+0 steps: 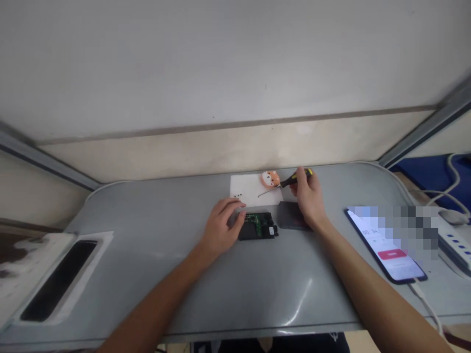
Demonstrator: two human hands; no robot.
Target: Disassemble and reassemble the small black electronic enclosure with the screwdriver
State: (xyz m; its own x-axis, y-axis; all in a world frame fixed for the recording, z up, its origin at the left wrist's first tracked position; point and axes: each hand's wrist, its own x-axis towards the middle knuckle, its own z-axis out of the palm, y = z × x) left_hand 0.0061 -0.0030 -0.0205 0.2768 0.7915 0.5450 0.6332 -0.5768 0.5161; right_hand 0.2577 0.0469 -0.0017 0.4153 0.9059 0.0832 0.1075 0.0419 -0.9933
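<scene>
My right hand (pixel 307 193) grips a screwdriver (pixel 294 177) by its black and yellow handle. The thin shaft points left, its tip above a white sheet of paper (pixel 253 189). On that sheet sit several small dark screws (pixel 237 196) and an orange and white animal-face piece (pixel 270 179). My left hand (pixel 224 223) is open, thumb and fingers apart. Its thumb lies at the left edge of a black device with a bare green circuit board (pixel 257 224), and its fingertips reach the paper's lower edge. A dark flat case (pixel 292 215) lies beside the board, partly under my right wrist.
A lit phone (pixel 386 245) with a white cable lies on the grey table (pixel 158 215) at right, near a white power strip (pixel 456 245). At left, a dark phone-like slab (pixel 59 279) rests on white paper. A pale wall (pixel 221 152) closes off the back.
</scene>
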